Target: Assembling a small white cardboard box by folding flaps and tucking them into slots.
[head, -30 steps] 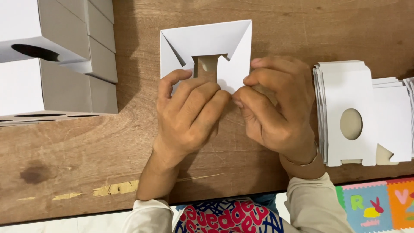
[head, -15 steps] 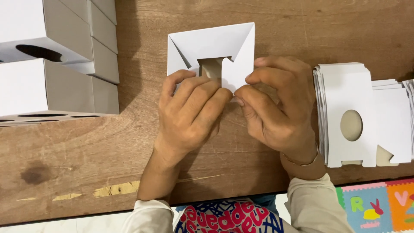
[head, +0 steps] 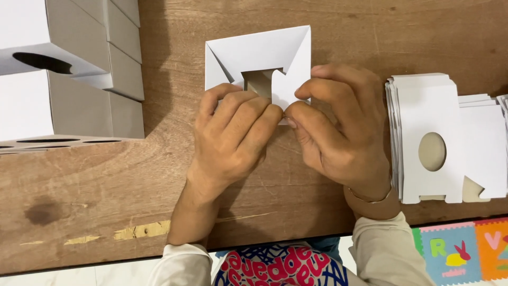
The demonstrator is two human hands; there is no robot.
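A white cardboard box point(head: 257, 54) lies on the brown wooden table point(head: 106, 185) at top centre, its bottom flaps partly folded in around a brown gap. My left hand point(head: 231, 135) presses the near left side of the box, fingers curled over it. My right hand point(head: 336, 130) pinches a white flap between thumb and forefinger at the box's near right corner. Both hands meet at the flap, and the box's near edge is hidden beneath them.
Assembled white boxes point(head: 63, 69) with oval holes are stacked at the left edge. A stack of flat white box blanks point(head: 439, 111) with oval cutouts lies at the right. A colourful foam floor mat point(head: 460, 254) shows below the table's near edge.
The box has shifted slightly right and away while both hands kept folding its flaps; the fingers stay pinched on the same flap.
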